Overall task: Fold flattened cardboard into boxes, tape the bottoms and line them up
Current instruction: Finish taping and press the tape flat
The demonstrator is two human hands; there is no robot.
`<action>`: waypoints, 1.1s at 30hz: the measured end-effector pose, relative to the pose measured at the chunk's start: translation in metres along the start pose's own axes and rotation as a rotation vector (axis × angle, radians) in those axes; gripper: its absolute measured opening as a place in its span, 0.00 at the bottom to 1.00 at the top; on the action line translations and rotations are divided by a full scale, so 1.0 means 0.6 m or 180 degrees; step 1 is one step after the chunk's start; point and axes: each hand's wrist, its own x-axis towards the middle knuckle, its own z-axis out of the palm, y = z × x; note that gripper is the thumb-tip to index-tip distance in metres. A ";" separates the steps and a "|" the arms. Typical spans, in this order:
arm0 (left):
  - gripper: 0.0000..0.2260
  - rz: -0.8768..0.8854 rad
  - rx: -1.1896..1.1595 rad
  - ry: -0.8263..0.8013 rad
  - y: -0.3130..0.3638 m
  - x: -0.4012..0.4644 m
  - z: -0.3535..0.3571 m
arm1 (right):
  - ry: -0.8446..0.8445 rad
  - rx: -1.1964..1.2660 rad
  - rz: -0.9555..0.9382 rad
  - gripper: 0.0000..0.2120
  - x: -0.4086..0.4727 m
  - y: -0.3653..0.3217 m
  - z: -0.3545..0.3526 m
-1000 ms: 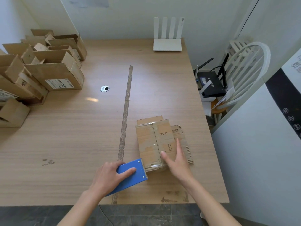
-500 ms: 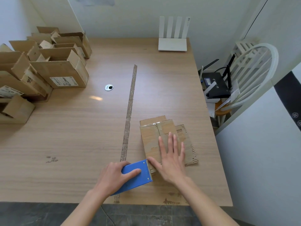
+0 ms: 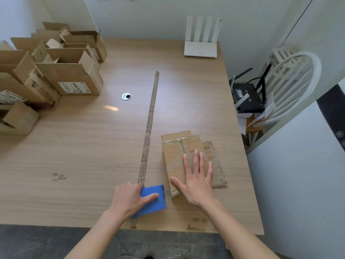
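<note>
A small cardboard box (image 3: 174,156) lies bottom-up near the table's front right, with clear tape across its flaps and more flat cardboard (image 3: 217,165) under it. My right hand (image 3: 196,180) presses flat on the taped bottom, fingers spread. My left hand (image 3: 128,199) grips a blue tape dispenser (image 3: 154,200) just left of the box, resting on the table. Several folded open boxes (image 3: 71,77) stand grouped at the table's far left.
A long brown strip (image 3: 149,128) runs down the middle of the wooden table (image 3: 93,146). A round metal grommet (image 3: 126,96) sits left of it. A white router (image 3: 200,49) stands at the far edge. A white chair (image 3: 291,86) holding a black router is beyond the right edge.
My right hand slid from the box's near edge up onto its taped top and spread flat. The blue dispenser drew slightly away from the box.
</note>
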 end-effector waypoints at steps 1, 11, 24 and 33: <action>0.38 -0.0046 0.0056 0.0000 0.008 0.001 0.003 | -0.0003 0.0010 0.0005 0.46 -0.001 0.000 0.001; 0.21 -0.0203 0.0812 0.0073 0.115 0.003 -0.056 | 0.0029 0.0061 0.0153 0.49 0.000 -0.001 0.004; 0.26 -0.0487 0.0123 0.0756 0.023 -0.042 -0.021 | 0.0000 0.0114 0.0229 0.65 -0.010 -0.016 -0.009; 0.28 -0.0387 0.0166 0.0750 0.028 -0.043 0.008 | 0.0214 0.0132 0.0341 0.62 -0.024 -0.049 0.014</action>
